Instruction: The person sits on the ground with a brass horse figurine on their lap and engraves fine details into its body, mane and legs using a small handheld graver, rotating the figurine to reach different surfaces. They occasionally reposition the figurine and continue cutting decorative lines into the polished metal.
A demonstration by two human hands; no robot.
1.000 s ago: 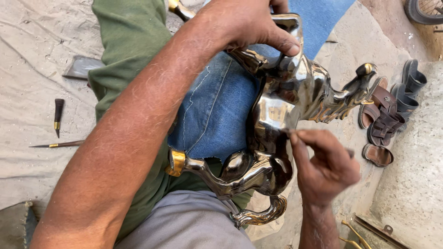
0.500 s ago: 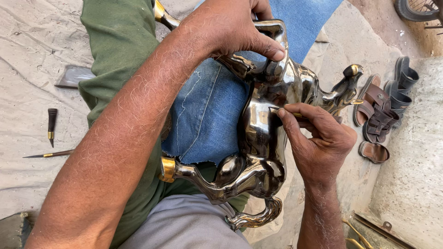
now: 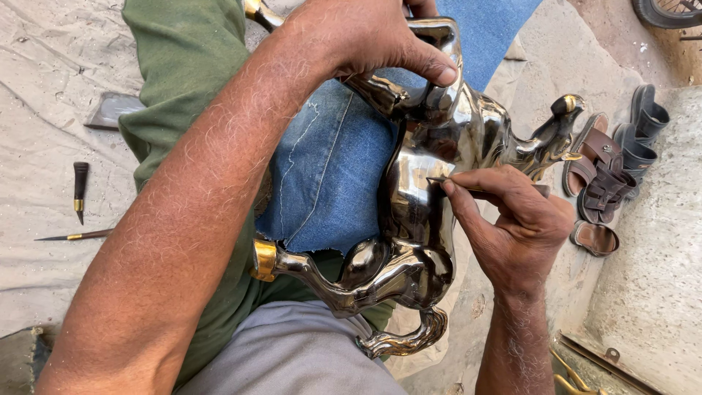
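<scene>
The polished metal horse figure [image 3: 420, 219] lies across the lap, under the left hand [image 3: 365, 36], which is closed around its upper part. It looks heavy, rigid and slippery. The right hand [image 3: 523, 227] pinches a thin engraving tool [image 3: 446, 181], tip on the flank.

Floor: pale cloth sheet [image 3: 44, 95] on the left, bare concrete ground [image 3: 541, 73] on the right.

On the cloth: short dark-handled tool [image 3: 80, 190] with brass ferrule, pointing down; just below it a thin pointed tool [image 3: 73, 236] lying near-horizontal; further up, a flat grey metal piece [image 3: 110, 110], partly under the green fabric. On the concrete: brown strap sandals [image 3: 596, 186] bunched together, dark sandals [image 3: 642, 135] touching them on the far side. Raised stone slab [image 3: 651, 285] at right edge.
</scene>
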